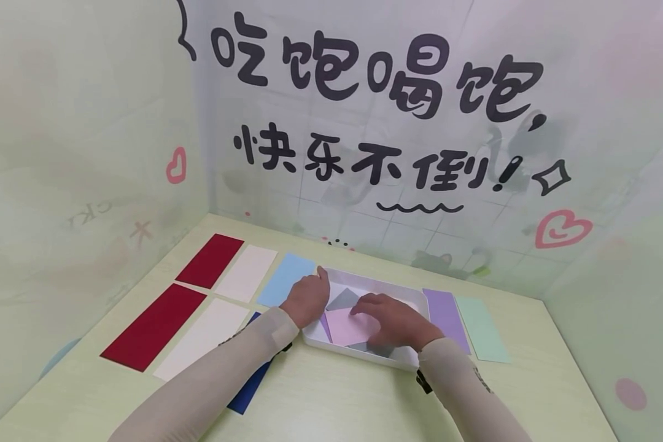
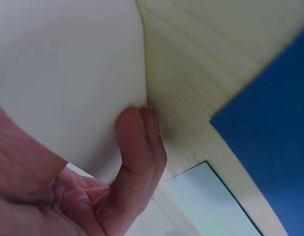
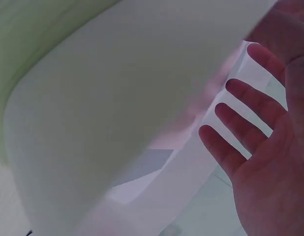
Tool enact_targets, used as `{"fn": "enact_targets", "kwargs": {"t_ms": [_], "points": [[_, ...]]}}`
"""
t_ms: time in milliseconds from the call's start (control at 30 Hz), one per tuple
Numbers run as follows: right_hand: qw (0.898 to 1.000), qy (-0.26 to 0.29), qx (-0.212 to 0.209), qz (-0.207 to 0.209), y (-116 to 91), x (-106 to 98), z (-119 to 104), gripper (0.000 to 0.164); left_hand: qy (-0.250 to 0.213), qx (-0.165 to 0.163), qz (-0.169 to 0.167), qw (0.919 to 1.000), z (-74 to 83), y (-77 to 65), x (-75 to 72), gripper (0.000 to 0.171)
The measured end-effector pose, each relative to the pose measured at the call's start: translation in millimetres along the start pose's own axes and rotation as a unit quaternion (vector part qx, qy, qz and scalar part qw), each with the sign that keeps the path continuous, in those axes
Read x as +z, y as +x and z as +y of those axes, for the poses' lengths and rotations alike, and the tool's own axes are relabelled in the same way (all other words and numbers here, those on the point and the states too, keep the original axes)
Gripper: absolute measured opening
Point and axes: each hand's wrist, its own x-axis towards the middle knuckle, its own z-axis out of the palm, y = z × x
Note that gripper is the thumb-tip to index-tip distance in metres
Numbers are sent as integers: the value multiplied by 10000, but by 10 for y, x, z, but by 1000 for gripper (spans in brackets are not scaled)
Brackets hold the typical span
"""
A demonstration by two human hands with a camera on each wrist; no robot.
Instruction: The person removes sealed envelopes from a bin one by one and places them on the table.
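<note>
My left hand (image 1: 307, 299) grips the left side of a white rectangular tray (image 1: 359, 353). In the left wrist view its fingers (image 2: 135, 147) bend against the outside of the tray wall (image 2: 68, 73). Over the tray is my right hand (image 1: 395, 322), its fingertips above a pink card (image 1: 342, 328) that lies on the others. The right wrist view shows those fingers (image 3: 245, 98) spread apart, with nothing held between them. Grey cards (image 1: 344, 299) and a strip of purple card (image 1: 325, 325) show around the pink one; the right hand hides part of the pile.
Left of the tray lie two red cards (image 1: 155, 328), two pale pink cards (image 1: 247, 273), a light blue card (image 1: 284, 279) and a dark blue card (image 1: 250, 388), partly under the left arm. Purple (image 1: 447, 319) and mint green (image 1: 483, 328) cards lie to its right. Printed curtains enclose the table.
</note>
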Motion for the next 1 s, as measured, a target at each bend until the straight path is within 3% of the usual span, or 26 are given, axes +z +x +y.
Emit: {"fn": "enact_targets", "kwargs": {"t_ms": [467,700,1000], "points": [[9997,-229,18,-41,13,34,-9,53,-66,-28,-66,10000,-3,-6,0,57],[9995,-248,169,-43,-9,35,0,51,-44,10,65,10000,-6,-4,20,58],[9985,-358,200,375,-21,-22,59,50,-19,-14,3,10000,8,-1,22,58]]}}
